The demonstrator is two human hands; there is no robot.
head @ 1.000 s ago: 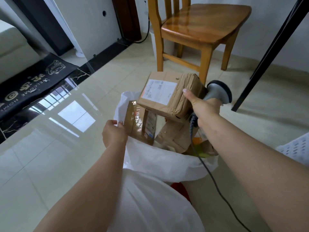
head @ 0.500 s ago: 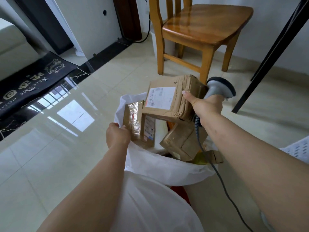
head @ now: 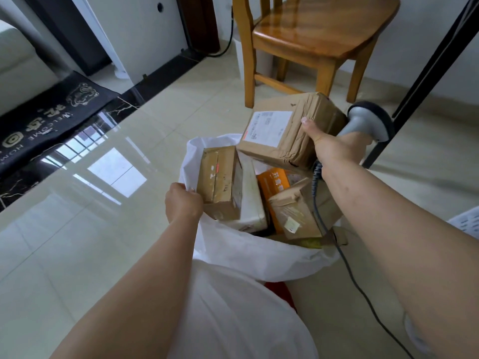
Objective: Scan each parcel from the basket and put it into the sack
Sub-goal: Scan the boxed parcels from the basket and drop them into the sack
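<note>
My right hand [head: 334,147] grips a taped parcel [head: 282,130] and the scanner [head: 368,120] above the sack [head: 248,252]; my left hand [head: 182,202] holds the sack's rim

Brown parcel [head: 290,130], white sack [head: 254,255], orange box [head: 273,183].

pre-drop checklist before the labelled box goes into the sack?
1. Right hand grips the labelled box: ok.
2. Same hand also holds the scanner; crowded grip: not ok.
3. Left hand holds the sack rim open: ok.
4. Box is over the sack mouth: ok.
5. Room inside: boxes piled near the rim: not ok.
6. Label already scanned: cannot tell.
</note>
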